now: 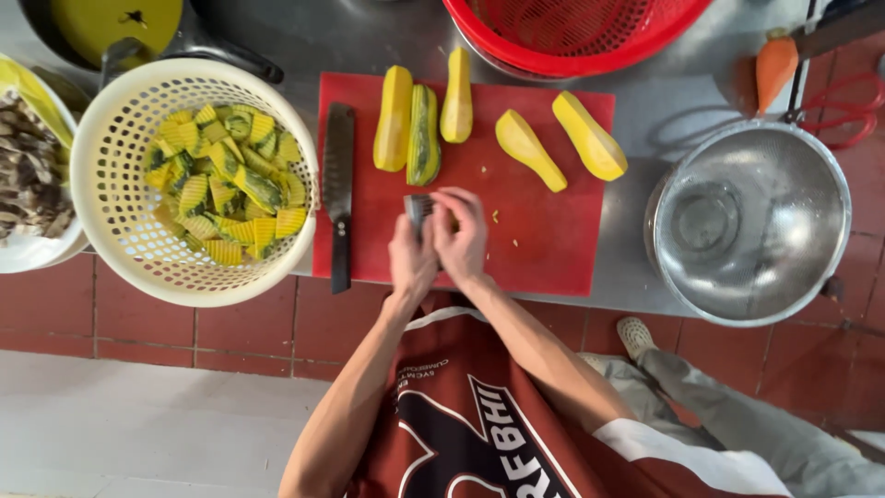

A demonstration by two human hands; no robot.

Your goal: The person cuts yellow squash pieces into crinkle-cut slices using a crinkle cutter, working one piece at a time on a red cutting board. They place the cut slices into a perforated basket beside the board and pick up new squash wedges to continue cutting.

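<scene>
My left hand and my right hand are pressed together over the middle of a red cutting board. Between them they grip a small metal crinkle cutter, whose ridged blade shows above my left fingers. My right fingertips curl over its top edge. Whatever lies beneath the hands is hidden. Several yellow and green squash halves lie along the board's far edge, among them one at the left and one at the right. A dark cleaver lies along the board's left side.
A cream perforated basket holds several crinkle-cut squash pieces. A white bowl of mushrooms is at far left, a steel colander at right, a red basket behind. Red scissors and an orange-handled tool lie at top right.
</scene>
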